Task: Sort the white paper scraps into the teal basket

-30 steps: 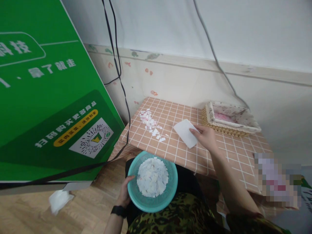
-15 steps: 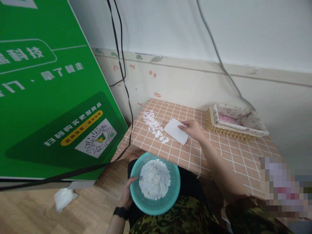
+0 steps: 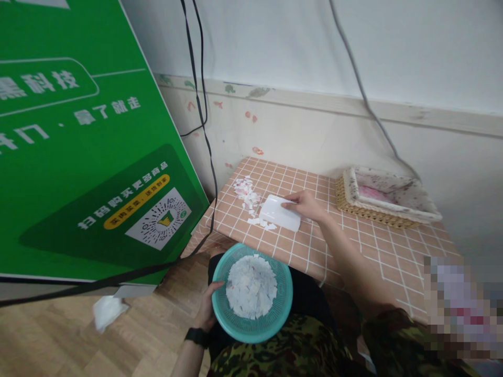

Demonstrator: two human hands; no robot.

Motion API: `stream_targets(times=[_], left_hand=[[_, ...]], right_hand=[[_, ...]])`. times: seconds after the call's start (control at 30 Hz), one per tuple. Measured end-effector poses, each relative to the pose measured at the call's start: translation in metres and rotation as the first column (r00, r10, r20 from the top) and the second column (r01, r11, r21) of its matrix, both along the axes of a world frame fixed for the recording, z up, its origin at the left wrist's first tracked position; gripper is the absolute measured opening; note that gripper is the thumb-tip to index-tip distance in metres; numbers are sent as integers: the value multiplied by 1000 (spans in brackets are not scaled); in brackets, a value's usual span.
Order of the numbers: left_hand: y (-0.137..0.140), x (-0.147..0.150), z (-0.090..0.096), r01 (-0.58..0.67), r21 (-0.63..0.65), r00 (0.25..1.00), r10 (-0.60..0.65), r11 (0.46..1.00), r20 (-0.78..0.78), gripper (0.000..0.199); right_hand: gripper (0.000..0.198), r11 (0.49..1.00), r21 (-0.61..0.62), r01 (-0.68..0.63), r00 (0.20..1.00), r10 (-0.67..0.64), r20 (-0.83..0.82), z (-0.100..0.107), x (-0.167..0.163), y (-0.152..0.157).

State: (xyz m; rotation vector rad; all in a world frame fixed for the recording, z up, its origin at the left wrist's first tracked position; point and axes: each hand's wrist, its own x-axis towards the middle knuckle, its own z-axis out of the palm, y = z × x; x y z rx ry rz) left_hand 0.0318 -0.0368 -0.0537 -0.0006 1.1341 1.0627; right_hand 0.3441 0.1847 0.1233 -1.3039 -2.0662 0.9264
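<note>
My left hand (image 3: 209, 306) grips the left rim of a round teal plastic basket (image 3: 283, 309), its thumb over the edge. The basket rests at my lap, below the table's front edge, and holds a heap of small white paper scraps (image 3: 251, 287). Over the table, my right hand (image 3: 305, 205) pinches the right side of a white card (image 3: 277, 213), which looks smooth and slightly glossy. Right beside the card's left edge lie loose scraps of white and pinkish paper (image 3: 247, 192), trailing toward the front. The fingers under the card are hidden.
A checked brown cloth covers the table (image 3: 314, 251). At its back right stands a cloth-lined wicker basket (image 3: 377, 217). A large green sign (image 3: 98, 157) and hanging black cables (image 3: 208, 152) are on the left. A white plastic bag (image 3: 108, 312) lies on the wooden floor.
The white card has tilted and shifted slightly left against the front scraps, which now lie closer together. My left hand still holds the teal basket. The whole view has shifted a little.
</note>
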Motion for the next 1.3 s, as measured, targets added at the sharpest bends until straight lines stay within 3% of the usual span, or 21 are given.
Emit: stream_targets(times=[0.13, 0.27, 0.43, 0.57, 0.83, 1.07, 1.3], left_hand=[[1, 1, 3, -3, -11, 1000, 2, 1000, -27, 14], [2, 2, 6, -1, -21, 999, 0, 1000, -37, 14], [2, 1, 6, -5, -32, 1000, 4, 999, -17, 17], [2, -1, -1, -24, -12, 999, 24, 1000, -49, 17], [1, -2, -7, -5, -7, 999, 5, 1000, -39, 19], [2, -1, -2, 21, -59, 999, -22, 998, -31, 18], [1, 8, 0, -53, -62, 997, 49, 997, -58, 22]], right_hand=[[36, 1000, -18, 13, 999, -13, -35, 2, -1, -4], [36, 997, 6, -76, 996, 76, 44, 4, -4, -8], [27, 988, 44, -151, 978, 142, 152, 21, 9, -8], [25, 991, 54, -125, 979, 114, 167, 31, 18, -7], [26, 988, 25, -154, 968, 146, 205, 25, 23, -5], [26, 982, -54, -182, 974, 187, 124, 23, 29, 4], [25, 961, -88, -263, 951, 273, 143, 26, 30, 24]])
